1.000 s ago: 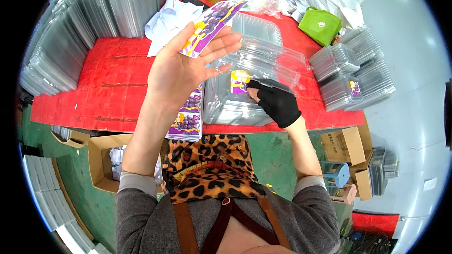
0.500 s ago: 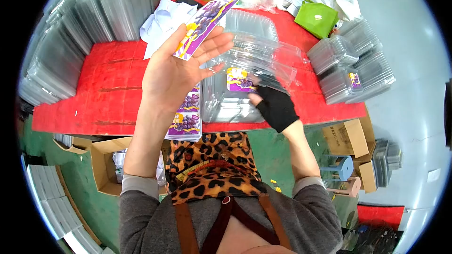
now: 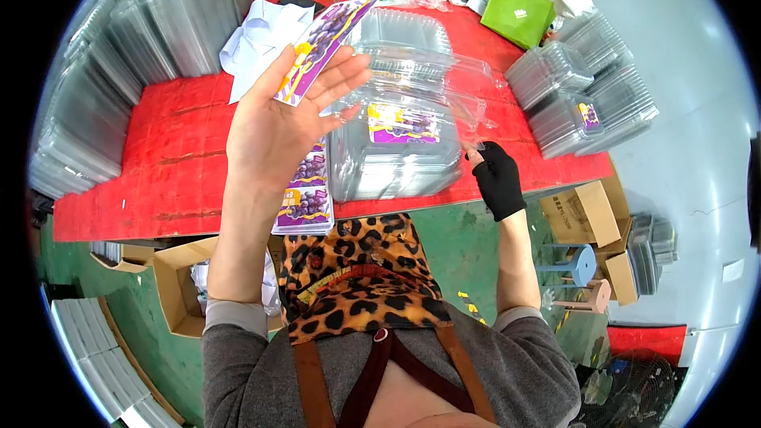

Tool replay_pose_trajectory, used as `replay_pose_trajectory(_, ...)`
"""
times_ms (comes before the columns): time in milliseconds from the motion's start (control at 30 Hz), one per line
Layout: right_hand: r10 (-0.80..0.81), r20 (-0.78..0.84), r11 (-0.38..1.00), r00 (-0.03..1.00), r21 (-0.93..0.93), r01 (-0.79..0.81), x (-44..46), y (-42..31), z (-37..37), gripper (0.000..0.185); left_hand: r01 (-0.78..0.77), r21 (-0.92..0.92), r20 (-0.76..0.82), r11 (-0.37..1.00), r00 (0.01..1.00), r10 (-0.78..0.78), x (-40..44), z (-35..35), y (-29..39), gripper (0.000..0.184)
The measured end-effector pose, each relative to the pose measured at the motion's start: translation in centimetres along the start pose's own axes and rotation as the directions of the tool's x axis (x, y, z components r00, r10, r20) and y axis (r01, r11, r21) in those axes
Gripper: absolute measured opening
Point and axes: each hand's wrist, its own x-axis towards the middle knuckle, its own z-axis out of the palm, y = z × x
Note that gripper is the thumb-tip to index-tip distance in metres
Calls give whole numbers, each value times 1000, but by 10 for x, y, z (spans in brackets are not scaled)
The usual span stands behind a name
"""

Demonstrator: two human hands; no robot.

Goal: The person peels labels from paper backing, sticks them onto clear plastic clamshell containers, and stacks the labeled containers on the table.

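In the head view, a grape-printed sheet [image 3: 331, 41] is being held by the left hand [image 3: 289, 111], its fingers spread, left of the frame's centre. Just right, a labelled clear container [image 3: 412, 170] is being supported by the red tabletop [image 3: 178, 166]. Beside its right edge, the gloved right hand [image 3: 498, 178] is being held; whether plastic is being pinched cannot be told.

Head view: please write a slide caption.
Left hand holding a grape-printed label; gloved right hand at the side of a clear container.
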Motion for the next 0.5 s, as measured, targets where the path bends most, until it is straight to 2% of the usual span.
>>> replay_pose_trajectory(100,170,70,966,983,184,-181,2,3,-7,23,-9,33,-29,999,1000,10,0,4,0,47)
replay_pose_trajectory(167,304,155,882,940,328,-340,6,5,-12,24,-6,52,-57,999,998,9,-1,6,0,48)
replay_pose_trajectory(267,218,312,592,925,712,-379,19,12,-20,32,4,118,-146,993,989,14,-5,9,0,50)
replay_pose_trajectory(300,214,420,362,882,804,-471,22,14,-26,38,10,169,-198,985,980,24,-8,11,-1,50)
replay_pose_trajectory(400,323,479,121,816,834,-538,22,17,-31,39,11,308,-377,951,919,111,-19,3,-4,52)
replay_pose_trajectory(433,294,482,99,826,844,-527,21,18,-31,38,15,349,-439,937,886,149,-23,-3,-8,53)
replay_pose_trajectory(500,233,486,50,842,859,-510,19,18,-31,34,-7,320,-458,947,874,162,-30,-11,-16,51)
